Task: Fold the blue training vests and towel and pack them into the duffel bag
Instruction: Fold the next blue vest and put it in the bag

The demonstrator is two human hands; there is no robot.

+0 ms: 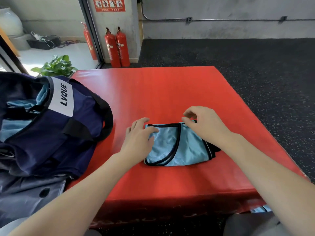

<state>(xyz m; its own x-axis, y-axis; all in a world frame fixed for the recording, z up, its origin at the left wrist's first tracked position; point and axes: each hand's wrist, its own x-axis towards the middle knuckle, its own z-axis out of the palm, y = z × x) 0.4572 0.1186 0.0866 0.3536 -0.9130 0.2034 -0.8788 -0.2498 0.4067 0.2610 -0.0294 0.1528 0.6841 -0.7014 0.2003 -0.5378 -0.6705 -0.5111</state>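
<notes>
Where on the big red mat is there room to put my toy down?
The flat red padded mat is bare across its far half, beyond the folded light-blue mesh vest, and along the near edge between the forearms. It is crowded on the left, where the open navy fabric duffel bag overlaps the mat, and around both hands.

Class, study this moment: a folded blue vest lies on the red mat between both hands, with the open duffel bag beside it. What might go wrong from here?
1. The vest is only loosely folded, a dark edge sticking out at its right; lifting may undo it.
2. The left hand lies flat and the right hand touches only the top edge, so it may sag.
3. The duffel bag already holds blue fabric and its opening slumps; the vest may snag.
</notes>
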